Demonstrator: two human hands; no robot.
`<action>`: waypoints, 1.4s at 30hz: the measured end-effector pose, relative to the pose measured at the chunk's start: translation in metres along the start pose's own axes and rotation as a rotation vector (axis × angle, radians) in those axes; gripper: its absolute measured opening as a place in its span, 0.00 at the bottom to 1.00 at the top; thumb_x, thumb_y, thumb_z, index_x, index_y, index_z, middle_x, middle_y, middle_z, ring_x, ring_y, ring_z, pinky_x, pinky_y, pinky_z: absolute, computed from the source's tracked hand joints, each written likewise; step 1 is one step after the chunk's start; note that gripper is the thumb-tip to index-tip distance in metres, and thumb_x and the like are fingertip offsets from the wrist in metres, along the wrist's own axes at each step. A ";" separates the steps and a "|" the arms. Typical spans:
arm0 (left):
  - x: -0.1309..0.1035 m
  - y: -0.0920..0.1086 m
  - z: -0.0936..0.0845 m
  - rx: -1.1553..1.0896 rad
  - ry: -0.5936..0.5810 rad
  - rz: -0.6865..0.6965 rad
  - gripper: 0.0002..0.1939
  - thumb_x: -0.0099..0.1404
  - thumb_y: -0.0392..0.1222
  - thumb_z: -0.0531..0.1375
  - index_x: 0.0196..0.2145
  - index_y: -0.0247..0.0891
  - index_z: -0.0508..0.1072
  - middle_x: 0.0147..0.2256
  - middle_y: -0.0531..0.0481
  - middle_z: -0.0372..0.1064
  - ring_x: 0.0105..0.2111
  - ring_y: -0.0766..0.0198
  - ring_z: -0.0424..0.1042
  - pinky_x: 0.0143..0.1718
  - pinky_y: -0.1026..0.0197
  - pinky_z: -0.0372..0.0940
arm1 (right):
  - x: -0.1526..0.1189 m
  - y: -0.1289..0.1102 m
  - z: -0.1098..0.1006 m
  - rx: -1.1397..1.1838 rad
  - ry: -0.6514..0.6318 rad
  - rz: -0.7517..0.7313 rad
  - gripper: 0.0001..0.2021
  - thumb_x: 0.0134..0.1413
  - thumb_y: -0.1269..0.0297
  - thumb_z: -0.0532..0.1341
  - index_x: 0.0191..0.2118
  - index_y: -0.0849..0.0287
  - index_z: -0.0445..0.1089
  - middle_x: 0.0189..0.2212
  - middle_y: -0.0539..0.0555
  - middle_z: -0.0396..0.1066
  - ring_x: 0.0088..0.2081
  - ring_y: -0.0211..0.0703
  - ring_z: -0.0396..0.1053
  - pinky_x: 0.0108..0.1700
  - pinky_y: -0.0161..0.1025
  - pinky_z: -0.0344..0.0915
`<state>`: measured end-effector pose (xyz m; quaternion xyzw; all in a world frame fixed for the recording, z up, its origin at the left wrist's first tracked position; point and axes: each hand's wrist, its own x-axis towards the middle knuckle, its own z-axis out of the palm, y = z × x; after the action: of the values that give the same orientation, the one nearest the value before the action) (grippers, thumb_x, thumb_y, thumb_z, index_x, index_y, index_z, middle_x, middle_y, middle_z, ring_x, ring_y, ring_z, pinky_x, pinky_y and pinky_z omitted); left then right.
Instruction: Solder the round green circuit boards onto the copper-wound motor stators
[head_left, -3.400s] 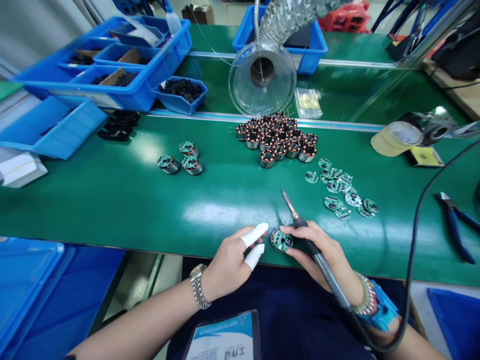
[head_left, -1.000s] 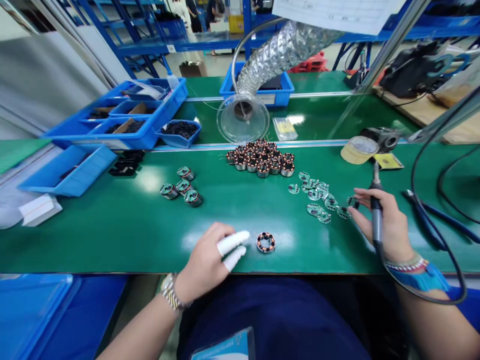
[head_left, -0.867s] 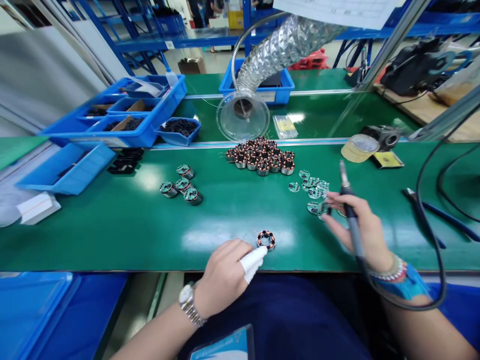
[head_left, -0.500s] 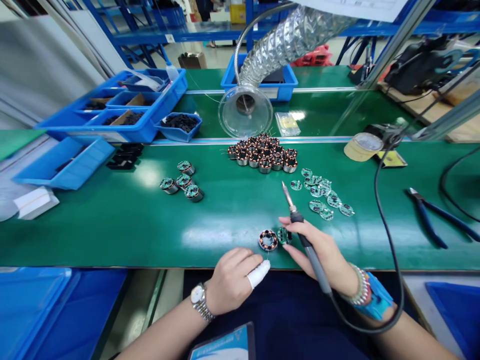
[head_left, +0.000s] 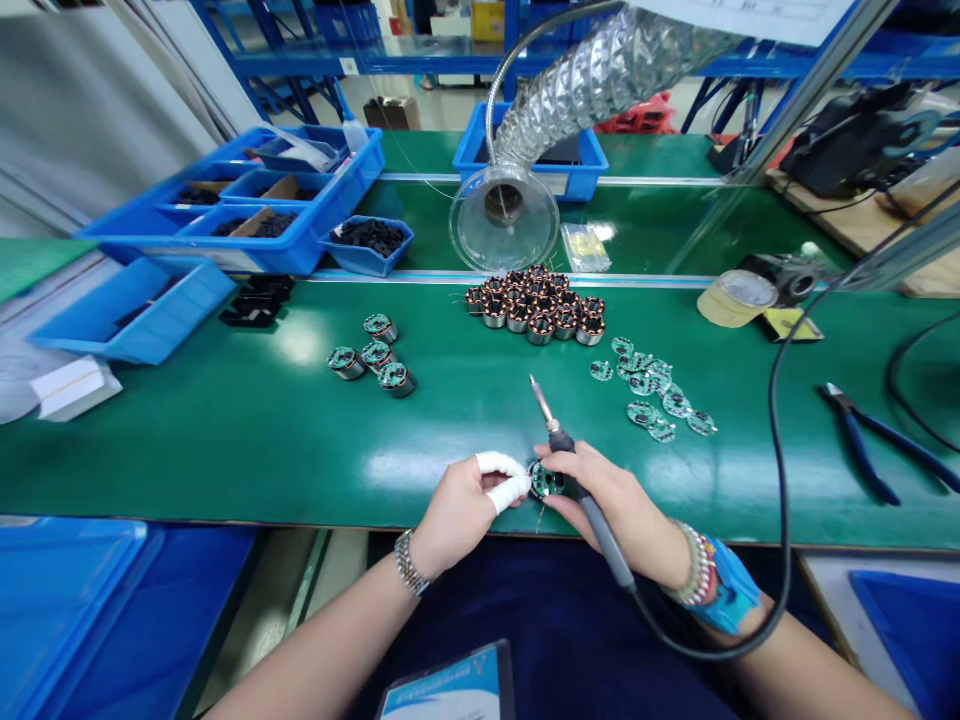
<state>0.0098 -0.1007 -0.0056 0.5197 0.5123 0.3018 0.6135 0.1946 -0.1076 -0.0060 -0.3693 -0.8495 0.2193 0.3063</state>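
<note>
Near the table's front edge, a round green circuit board (head_left: 548,480) lies over a copper-wound stator, mostly hidden beneath it. My right hand (head_left: 611,490) holds the board by its edge and also has a soldering iron (head_left: 590,507) across the palm, tip up and to the left. My left hand (head_left: 474,500), with white-wrapped fingertips, pinches at the left side of the stator and board. Further back stands a cluster of copper stators (head_left: 536,305). Loose circuit boards (head_left: 646,382) lie to its right, and several stators topped with boards (head_left: 377,355) stand at the left.
Blue-handled cutters (head_left: 862,440) lie at the right, near a yellowish round container (head_left: 735,298). A fume funnel (head_left: 504,218) hangs behind the stators. Blue bins (head_left: 135,310) with black parts are at the left. The iron's cable (head_left: 780,450) loops down the right side.
My right hand has moved left, bringing the board over the stator. My left hand has risen, its wrapped fingers now pinching beside them. The view has shifted slightly.
</note>
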 end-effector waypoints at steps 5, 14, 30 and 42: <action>-0.002 -0.004 -0.007 -0.091 0.054 -0.068 0.05 0.52 0.39 0.61 0.25 0.34 0.70 0.24 0.50 0.71 0.26 0.65 0.71 0.31 0.63 0.67 | -0.002 0.002 -0.001 -0.005 -0.028 0.013 0.15 0.55 0.70 0.54 0.48 0.55 0.57 0.46 0.57 0.66 0.43 0.43 0.66 0.44 0.43 0.67; -0.011 -0.004 -0.024 -0.095 0.062 -0.145 0.10 0.51 0.41 0.63 0.31 0.33 0.71 0.26 0.50 0.72 0.27 0.65 0.71 0.32 0.62 0.67 | -0.002 0.001 0.000 0.021 0.012 0.016 0.15 0.54 0.71 0.55 0.47 0.55 0.57 0.47 0.57 0.66 0.47 0.43 0.65 0.48 0.43 0.65; 0.011 0.010 0.003 -0.308 -0.133 -0.206 0.09 0.49 0.40 0.63 0.24 0.31 0.69 0.19 0.54 0.64 0.18 0.73 0.63 0.20 0.69 0.64 | 0.013 -0.001 -0.003 0.026 0.157 -0.002 0.12 0.52 0.76 0.55 0.43 0.56 0.62 0.33 0.53 0.66 0.35 0.38 0.64 0.37 0.36 0.65; 0.008 0.002 0.006 -0.275 -0.066 -0.088 0.08 0.55 0.40 0.60 0.27 0.32 0.67 0.20 0.54 0.64 0.19 0.72 0.65 0.24 0.67 0.64 | 0.022 -0.004 0.003 0.048 0.099 -0.016 0.12 0.52 0.76 0.54 0.43 0.58 0.60 0.29 0.52 0.64 0.32 0.39 0.60 0.34 0.37 0.62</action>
<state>0.0185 -0.0953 -0.0062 0.4176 0.4678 0.3246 0.7081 0.1787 -0.0934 0.0022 -0.3653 -0.8307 0.2187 0.3587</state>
